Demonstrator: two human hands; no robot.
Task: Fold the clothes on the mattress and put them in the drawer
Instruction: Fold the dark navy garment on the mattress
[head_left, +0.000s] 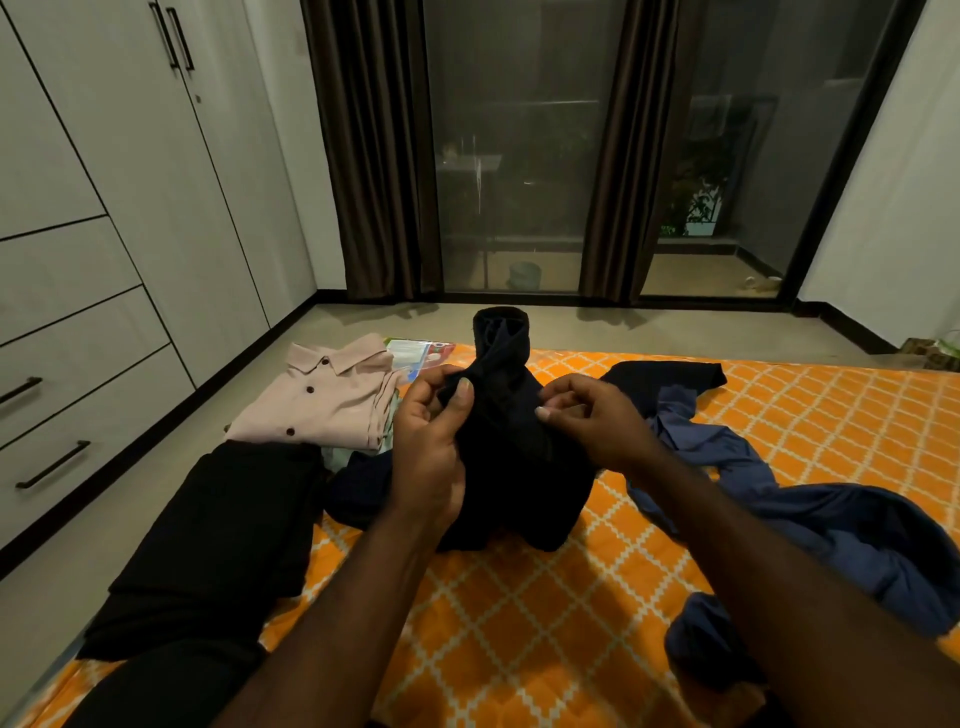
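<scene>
Mattress (519, 623) cover of smooth orange cloth, printed with a white diamond lattice. Near left: black garment (218, 545) folded into a long flat slab along the mattress's left edge. Near right: blue garment (810, 514), soft and unfolded, lying in twisted ridges. Centre: dark navy garment (514, 467) held upright, its lower bulk resting on the mattress, its upper end rising as a loosely rolled tube. Left hand (431, 441) pinches the cloth's left side between thumb and curled fingers; right hand (597, 415) pinches the opposite side likewise. Behind, at left: pale pink shirt (332, 400) folded square, collar and dark buttons uppermost, on a small stack. Just beyond it: glossy plastic packet (415, 353). Far left: pale flat-fronted drawers (78, 405) with dark bar handles, closed. Far: brown pleated curtains (374, 156) flanking dark glass doors (519, 182).
</scene>
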